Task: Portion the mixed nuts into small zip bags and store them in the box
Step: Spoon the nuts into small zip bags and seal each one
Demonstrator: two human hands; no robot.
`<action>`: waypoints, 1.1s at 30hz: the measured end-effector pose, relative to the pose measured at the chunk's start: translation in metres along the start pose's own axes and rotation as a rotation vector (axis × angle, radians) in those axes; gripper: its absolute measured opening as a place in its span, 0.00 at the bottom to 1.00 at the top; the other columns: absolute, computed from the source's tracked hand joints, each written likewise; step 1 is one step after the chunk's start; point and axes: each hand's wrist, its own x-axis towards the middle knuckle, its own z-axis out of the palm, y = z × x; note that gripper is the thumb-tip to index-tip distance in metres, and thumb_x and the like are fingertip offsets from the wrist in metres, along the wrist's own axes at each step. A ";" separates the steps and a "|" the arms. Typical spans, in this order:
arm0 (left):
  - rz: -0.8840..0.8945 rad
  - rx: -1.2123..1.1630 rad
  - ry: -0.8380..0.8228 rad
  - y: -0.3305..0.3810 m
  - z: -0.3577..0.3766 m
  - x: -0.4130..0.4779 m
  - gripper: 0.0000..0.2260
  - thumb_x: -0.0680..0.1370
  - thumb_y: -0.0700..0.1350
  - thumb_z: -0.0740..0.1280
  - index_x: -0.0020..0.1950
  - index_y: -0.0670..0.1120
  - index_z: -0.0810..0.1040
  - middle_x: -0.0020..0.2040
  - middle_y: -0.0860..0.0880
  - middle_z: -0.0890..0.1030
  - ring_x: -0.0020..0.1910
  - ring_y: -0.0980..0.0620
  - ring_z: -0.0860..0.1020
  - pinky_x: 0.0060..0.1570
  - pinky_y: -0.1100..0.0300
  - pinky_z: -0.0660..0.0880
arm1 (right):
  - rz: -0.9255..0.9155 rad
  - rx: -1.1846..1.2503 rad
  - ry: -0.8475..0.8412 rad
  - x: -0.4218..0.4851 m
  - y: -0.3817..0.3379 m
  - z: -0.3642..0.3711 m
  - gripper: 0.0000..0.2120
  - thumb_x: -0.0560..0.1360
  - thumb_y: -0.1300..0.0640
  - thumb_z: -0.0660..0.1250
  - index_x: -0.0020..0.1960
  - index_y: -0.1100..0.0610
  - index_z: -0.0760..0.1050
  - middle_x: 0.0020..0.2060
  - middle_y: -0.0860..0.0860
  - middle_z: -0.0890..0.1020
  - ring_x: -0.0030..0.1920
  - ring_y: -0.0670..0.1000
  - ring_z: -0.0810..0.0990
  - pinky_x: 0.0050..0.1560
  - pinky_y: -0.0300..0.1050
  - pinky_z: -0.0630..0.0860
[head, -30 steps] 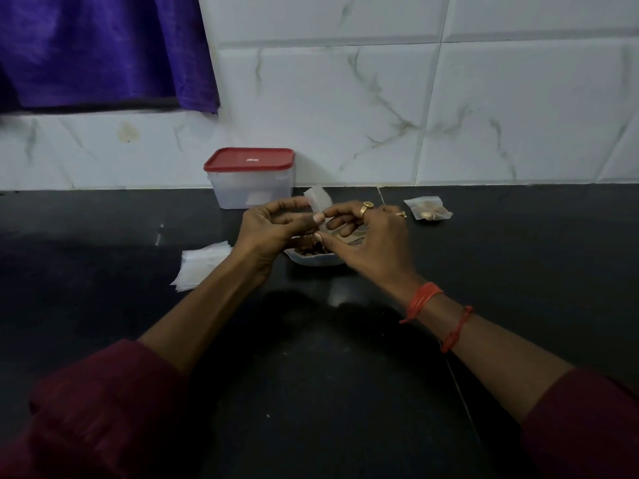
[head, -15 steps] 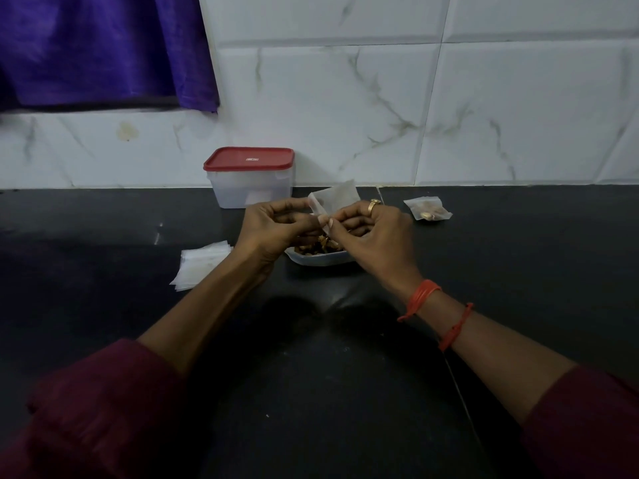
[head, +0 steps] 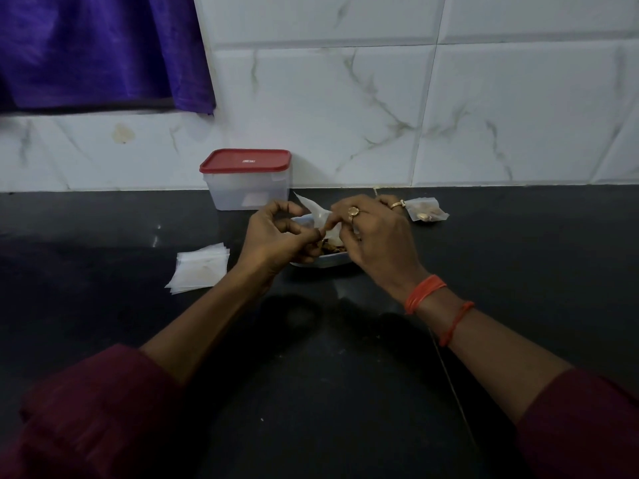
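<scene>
Head view: left hand (head: 273, 236) and right hand (head: 375, 238) both pinch the zip bag (head: 316, 211), now tilted lower over the nut tray (head: 333, 261), ready for filling.

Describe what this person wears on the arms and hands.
Both arms wear dark maroon sleeves, left sleeve and right sleeve, pushed up the forearms. The right wrist carries a thick orange band and a thinner red thread further up. The right hand has a round-faced gold ring and a second ring. The left hand shows no jewellery.
</scene>
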 end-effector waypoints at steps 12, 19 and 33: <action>0.402 0.428 0.067 -0.002 -0.021 0.009 0.27 0.75 0.53 0.74 0.71 0.53 0.69 0.68 0.50 0.72 0.65 0.53 0.73 0.59 0.60 0.74 | 0.543 0.613 -0.123 0.009 0.006 -0.008 0.19 0.76 0.71 0.65 0.43 0.46 0.82 0.41 0.39 0.82 0.45 0.38 0.81 0.53 0.35 0.76; 0.241 0.115 0.016 -0.003 -0.027 0.013 0.17 0.76 0.38 0.72 0.65 0.41 0.76 0.42 0.47 0.86 0.48 0.49 0.85 0.55 0.52 0.81 | 0.617 0.620 -0.157 0.007 0.018 -0.004 0.24 0.78 0.67 0.64 0.42 0.39 0.84 0.41 0.49 0.87 0.40 0.59 0.83 0.42 0.55 0.81; 0.402 0.137 0.110 -0.001 -0.027 0.012 0.13 0.74 0.41 0.74 0.57 0.41 0.79 0.45 0.49 0.86 0.47 0.52 0.85 0.50 0.57 0.82 | 0.546 0.843 -0.411 0.010 0.017 -0.009 0.19 0.78 0.69 0.67 0.52 0.44 0.83 0.51 0.42 0.85 0.54 0.44 0.84 0.57 0.38 0.79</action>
